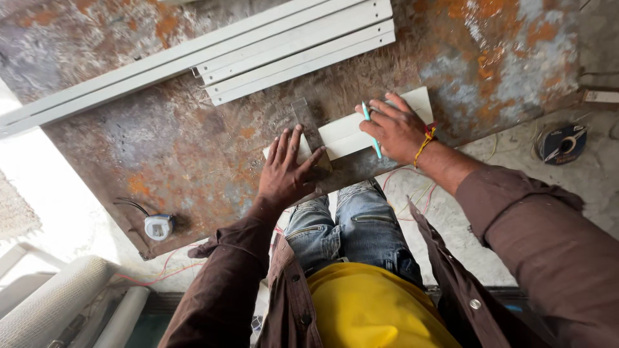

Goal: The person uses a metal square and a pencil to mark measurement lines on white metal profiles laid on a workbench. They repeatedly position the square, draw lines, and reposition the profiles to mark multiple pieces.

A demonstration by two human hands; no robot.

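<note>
Left hand [284, 171] lies flat, fingers spread, on the square [309, 132]; right hand [393, 129], clamped on a pen [371, 129], pins the strip [351, 132]. Slipping could skew the line.

Rusty metal counter [193, 148] carries long white strips [284, 51] at the far side, a short white strip [348, 132] near the front edge, a small white socket [158, 227] at the left corner.

The near end of the white strip [361, 129] is covered by the left hand [287, 171], and its middle by a clear square [309, 132]. The long white channels [193, 61] are cut off at the rusty sheet's [180, 154] far-left edge.
</note>
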